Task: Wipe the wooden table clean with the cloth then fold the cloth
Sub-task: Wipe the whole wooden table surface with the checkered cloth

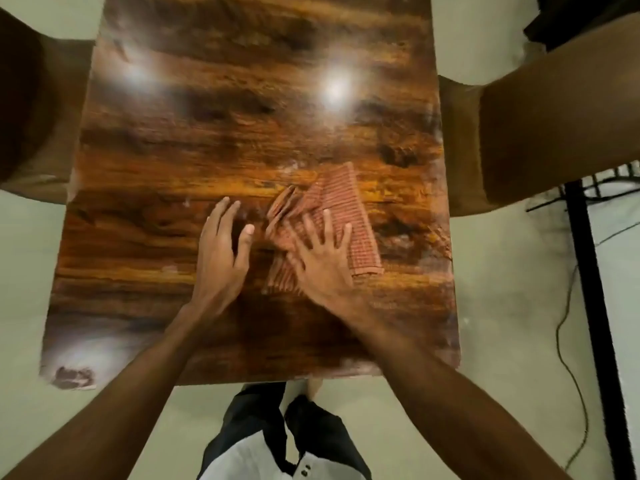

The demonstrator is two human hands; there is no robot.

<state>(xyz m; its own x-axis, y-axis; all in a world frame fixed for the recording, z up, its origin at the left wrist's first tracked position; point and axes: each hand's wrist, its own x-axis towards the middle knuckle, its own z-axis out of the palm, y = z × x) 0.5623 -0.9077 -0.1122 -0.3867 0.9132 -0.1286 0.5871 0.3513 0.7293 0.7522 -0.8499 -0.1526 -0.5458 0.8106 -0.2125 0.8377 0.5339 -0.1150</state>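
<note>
A glossy wooden table [214, 133] with dark grain fills the middle of the view. A reddish-orange checked cloth [346, 199] lies crumpled and partly bunched on the table's right half. My right hand [320, 258] lies flat on the cloth's near part, fingers spread wide, pressing it down. My left hand [221, 240] rests on the bare wood just left of the cloth, fingers loosely apart, holding nothing. It does not touch the cloth.
Brown chairs stand at the left [31, 116] and right [540, 133] sides of the table. A black metal stand [588, 306] and trailing cables [571, 375] are on the floor at the right. My legs show below the table's near edge.
</note>
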